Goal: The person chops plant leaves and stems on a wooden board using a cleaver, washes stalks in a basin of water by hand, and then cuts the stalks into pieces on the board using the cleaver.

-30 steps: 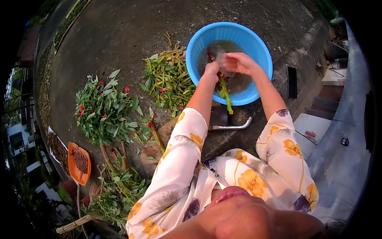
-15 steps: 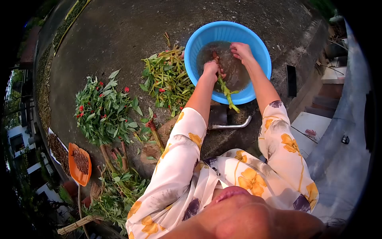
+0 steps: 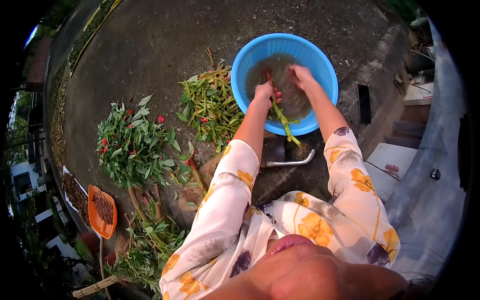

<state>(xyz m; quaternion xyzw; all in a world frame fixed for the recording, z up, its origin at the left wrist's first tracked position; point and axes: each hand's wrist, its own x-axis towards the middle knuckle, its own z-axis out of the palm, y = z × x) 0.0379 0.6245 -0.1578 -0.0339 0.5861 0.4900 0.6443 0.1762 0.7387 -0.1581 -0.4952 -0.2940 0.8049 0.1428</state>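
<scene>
A blue plastic basin (image 3: 326, 82) holds murky water (image 3: 298, 104). Inside its rim, my left hand (image 3: 265, 93) is wrapped round a thick plant stalk (image 3: 283, 120). The stalk's reddish-brown end points into the basin, and its green, knobbly end hangs over the near rim. My right hand (image 3: 302, 76) is over the water at the basin's right side, apart from the stalk, its fingers loosely spread and slightly blurred. Left of the basin lies a pile of cut green stems (image 3: 216, 106).
A leafy heap with red flowers (image 3: 132, 147) lies left, with uncut stalks (image 3: 152, 242) nearer me. An orange dustpan (image 3: 102, 227) holds brown bits. A bent metal bar (image 3: 295, 162) lies below the basin; a black rectangular object (image 3: 364, 103) is to its right.
My right hand's fingers have loosened from a curl and shifted slightly. My left hand still grips the stalk, which has turned a little. The whole view has shifted slightly.
</scene>
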